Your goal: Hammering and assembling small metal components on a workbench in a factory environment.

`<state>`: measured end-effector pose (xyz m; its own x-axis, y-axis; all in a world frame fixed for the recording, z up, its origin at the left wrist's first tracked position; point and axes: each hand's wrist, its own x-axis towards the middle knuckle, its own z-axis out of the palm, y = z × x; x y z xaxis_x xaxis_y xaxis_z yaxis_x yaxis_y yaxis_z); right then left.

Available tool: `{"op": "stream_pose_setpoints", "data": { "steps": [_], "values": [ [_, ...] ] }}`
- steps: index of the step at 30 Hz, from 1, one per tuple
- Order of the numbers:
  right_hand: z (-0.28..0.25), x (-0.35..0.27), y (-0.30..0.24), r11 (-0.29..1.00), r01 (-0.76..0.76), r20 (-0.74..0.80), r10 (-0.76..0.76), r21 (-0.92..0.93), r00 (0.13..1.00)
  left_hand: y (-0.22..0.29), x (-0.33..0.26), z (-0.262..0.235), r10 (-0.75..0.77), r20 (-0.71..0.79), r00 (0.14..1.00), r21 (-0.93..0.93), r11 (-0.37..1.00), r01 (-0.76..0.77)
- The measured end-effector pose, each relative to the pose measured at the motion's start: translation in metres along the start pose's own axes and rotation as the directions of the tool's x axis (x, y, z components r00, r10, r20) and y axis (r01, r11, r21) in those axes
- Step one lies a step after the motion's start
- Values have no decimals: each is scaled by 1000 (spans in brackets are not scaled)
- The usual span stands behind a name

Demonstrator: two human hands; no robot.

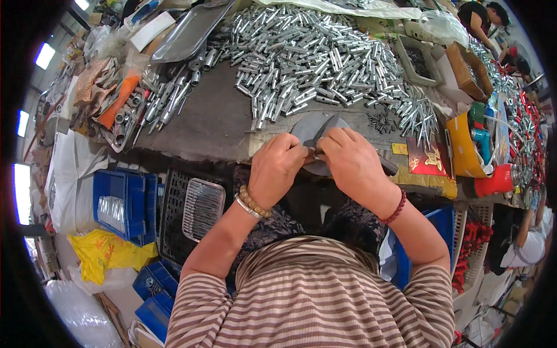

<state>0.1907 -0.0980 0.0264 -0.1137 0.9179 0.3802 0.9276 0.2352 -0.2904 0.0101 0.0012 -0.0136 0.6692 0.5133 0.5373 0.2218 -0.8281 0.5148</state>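
My left hand and my right hand meet over the front edge of the workbench, fingertips pinched close together. Something small and dark sits between them, too hidden by the fingers to name. Just beyond the fingertips lies a grey round plate with a darker flat piece across it. Past that rises a big heap of shiny metal tubular parts. To the right of my hands are a pile of small dark screws or pins and a fan of thin pointed metal pieces.
Blue bins and a clear tray of metal rods stand low at my left. A red card, a yellow container and a red bottle sit at the right. Other people work at the far right.
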Motion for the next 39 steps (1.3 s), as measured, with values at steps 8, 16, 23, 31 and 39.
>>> {"op": "stream_pose_setpoints", "data": {
  "steps": [8, 16, 23, 31, 39],
  "values": [
    [9, -9, 0, 1000, -13, -49, 12, -10, 999, 2, -3, 0, -24, 22, 999, 13, 1000, 24],
    [10, -10, -2, 992, -110, -62, 114, 66, 992, 3, -2, 0, -20, 12, 1000, 3, 1000, 20],
    [11, -10, -7, 993, -119, -69, 119, -3, 991, 4, -1, -1, -32, 16, 999, 24, 999, 32],
    [-1, -11, -4, 999, -36, -30, 35, -25, 999, 3, 0, 1, -10, 10, 1000, 27, 1000, 10],
    [-29, -29, 23, 954, -280, -54, 275, -104, 960, 5, -1, -1, -41, 28, 999, 3, 999, 41]
  ]
}}
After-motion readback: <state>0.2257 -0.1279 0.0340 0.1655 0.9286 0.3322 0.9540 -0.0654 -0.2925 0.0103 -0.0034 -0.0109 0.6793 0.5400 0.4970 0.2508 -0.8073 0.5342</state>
